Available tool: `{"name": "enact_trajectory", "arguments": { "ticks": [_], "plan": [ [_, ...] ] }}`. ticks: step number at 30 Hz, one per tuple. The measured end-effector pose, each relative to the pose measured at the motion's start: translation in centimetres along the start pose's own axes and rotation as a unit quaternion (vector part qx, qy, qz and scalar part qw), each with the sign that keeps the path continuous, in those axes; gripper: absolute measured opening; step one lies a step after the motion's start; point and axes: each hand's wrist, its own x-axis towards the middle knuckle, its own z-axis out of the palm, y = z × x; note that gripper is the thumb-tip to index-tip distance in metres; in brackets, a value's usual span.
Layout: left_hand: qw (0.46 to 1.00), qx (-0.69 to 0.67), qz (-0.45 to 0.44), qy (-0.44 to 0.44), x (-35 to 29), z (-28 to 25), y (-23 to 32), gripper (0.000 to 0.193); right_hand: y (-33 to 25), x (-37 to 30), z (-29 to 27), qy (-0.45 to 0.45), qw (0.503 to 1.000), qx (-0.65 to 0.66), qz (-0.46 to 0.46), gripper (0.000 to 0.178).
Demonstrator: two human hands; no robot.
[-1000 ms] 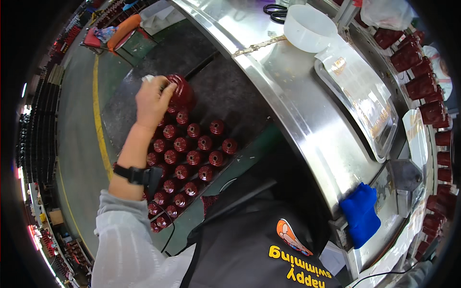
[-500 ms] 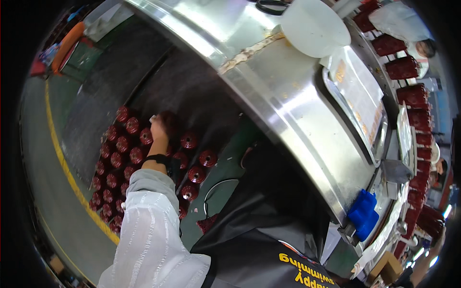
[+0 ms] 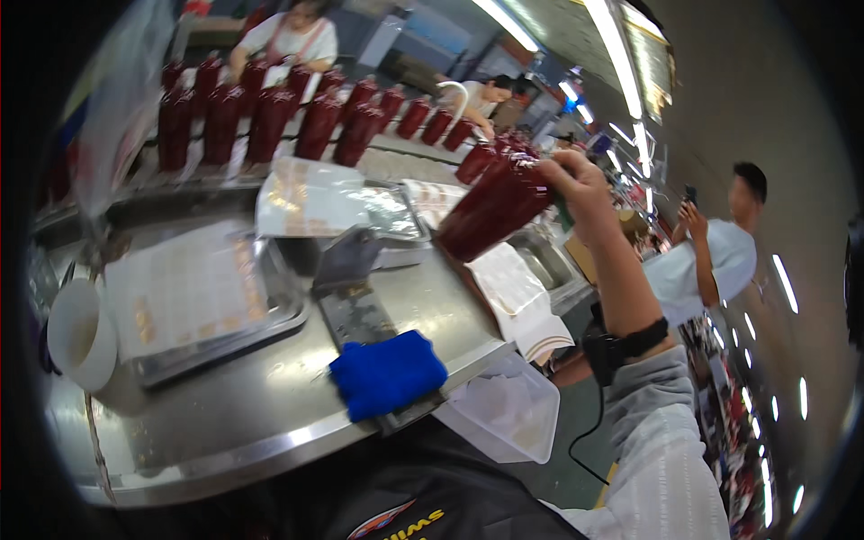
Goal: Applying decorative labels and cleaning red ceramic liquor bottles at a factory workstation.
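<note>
My right hand [image 3: 585,189] reaches up from the lower right, in a white sleeve with a black wristband. Its fingers close round the upper end of a glossy dark red vase [image 3: 497,207]. The vase is tilted and held above the right end of the metal table [image 3: 261,441]. Below its lower end lies a white cloth [image 3: 517,288] with brown stripes. Nowhere in the head view can I see my left hand.
Several dark red vases [image 3: 270,121] line the far side. A blue cloth [image 3: 387,373] covers a metal fixture. Trays with printed sheets [image 3: 193,288] and a white tub [image 3: 83,333] stand leftward; a white bin [image 3: 504,405] sits below. A person [image 3: 706,261] stands at right.
The view has swung from the floor at left up to the table. A hand among the red vases on the floor is gone from view; my right hand now holds a vase.
</note>
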Motion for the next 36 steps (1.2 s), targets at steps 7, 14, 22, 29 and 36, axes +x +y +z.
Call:
{"name": "enact_trajectory", "arguments": {
  "ticks": [7, 14, 22, 29, 36],
  "plan": [
    [0.857, -0.371, 0.24, 0.264, -8.8, -23.9, 13.3, 0.03, 0.4, -3.1, 1.6, -0.135, 0.973, 0.153, -0.11, 0.019],
    [0.659, -0.506, 0.554, 0.038, -16.3, -40.5, 30.9, 0.042, 4.5, -5.8, 10.2, -0.285, 0.828, 0.481, -0.035, 0.023],
    [0.546, -0.476, 0.686, -0.069, -21.6, -42.2, 41.9, 0.072, 7.3, -8.9, 18.7, -0.28, 0.741, 0.562, 0.239, 0.025],
    [0.629, -0.396, 0.668, -0.038, -22.4, -41.6, 40.4, 0.102, 5.9, -9.4, 21.4, -0.238, 0.727, 0.555, 0.326, 0.04],
    [0.635, -0.424, 0.646, 0.003, -22.2, -40.8, 42.2, 0.097, 5.6, -7.4, 22.9, -0.235, 0.714, 0.558, 0.351, 0.042]
  ]
}}
